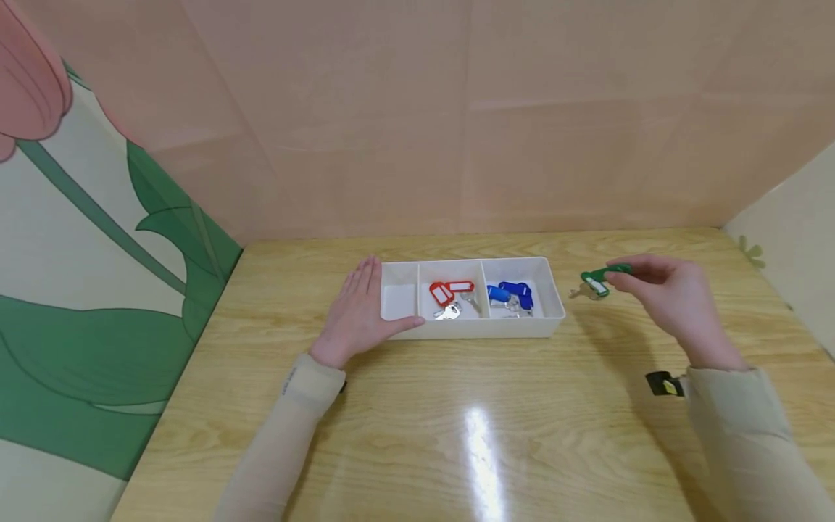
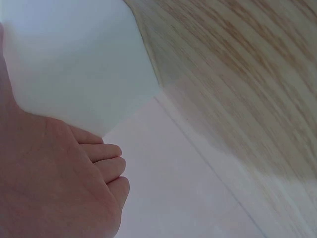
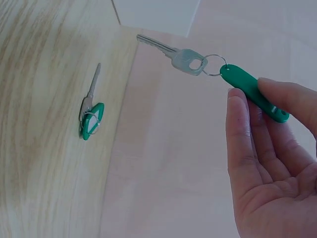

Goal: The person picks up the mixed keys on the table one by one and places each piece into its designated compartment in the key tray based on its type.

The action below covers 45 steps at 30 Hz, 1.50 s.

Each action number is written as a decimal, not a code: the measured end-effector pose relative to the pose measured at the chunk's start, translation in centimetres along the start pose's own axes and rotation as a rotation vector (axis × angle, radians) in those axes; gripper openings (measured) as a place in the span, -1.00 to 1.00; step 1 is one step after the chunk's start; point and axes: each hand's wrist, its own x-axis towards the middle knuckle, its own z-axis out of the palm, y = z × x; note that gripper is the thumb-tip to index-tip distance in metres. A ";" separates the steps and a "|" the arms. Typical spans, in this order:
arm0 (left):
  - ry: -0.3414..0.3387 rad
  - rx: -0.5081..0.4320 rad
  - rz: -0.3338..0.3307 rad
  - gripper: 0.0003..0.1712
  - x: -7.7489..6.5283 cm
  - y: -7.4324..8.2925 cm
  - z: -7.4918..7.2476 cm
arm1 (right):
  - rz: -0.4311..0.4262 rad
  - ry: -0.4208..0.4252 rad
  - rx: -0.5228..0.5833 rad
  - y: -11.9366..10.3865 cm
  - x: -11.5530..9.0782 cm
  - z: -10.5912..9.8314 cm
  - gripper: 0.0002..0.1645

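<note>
My right hand [image 1: 678, 297] pinches a green key tag [image 3: 247, 89] between thumb and fingertips, in the air to the right of a white box. A silver key [image 3: 185, 59] hangs off the tag by a ring. Beyond it, a second key with a green tag [image 3: 93, 121] lies on the table. The white three-compartment box [image 1: 483, 330] has my left hand [image 1: 355, 312] against its left end, fingers straight and thumb along the front wall. Red-tagged keys [image 1: 441, 293] lie in the middle compartment, blue-tagged keys [image 1: 515, 290] in the right one.
The wooden table [image 1: 391, 435] meets a pinkish covered wall [image 1: 417, 145] behind the box. A wall with printed leaves [image 1: 78, 348] stands at the left, and a pale wall [image 1: 796, 239] at the right.
</note>
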 end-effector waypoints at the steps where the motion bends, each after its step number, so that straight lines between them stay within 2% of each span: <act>1: -0.002 0.001 0.000 0.58 0.0 0.0 0.0 | -0.003 0.005 0.005 -0.1 -0.1 -0.1 -0.42; 16: -0.031 0.020 0.000 0.57 0.0 0.1 -0.3 | -0.023 0.038 0.063 -1.2 -1.0 -0.7 -0.49; 45: -0.071 0.010 -0.016 0.55 -0.1 0.6 -1.1 | -0.072 0.072 0.082 -3.2 -2.0 -0.6 -0.55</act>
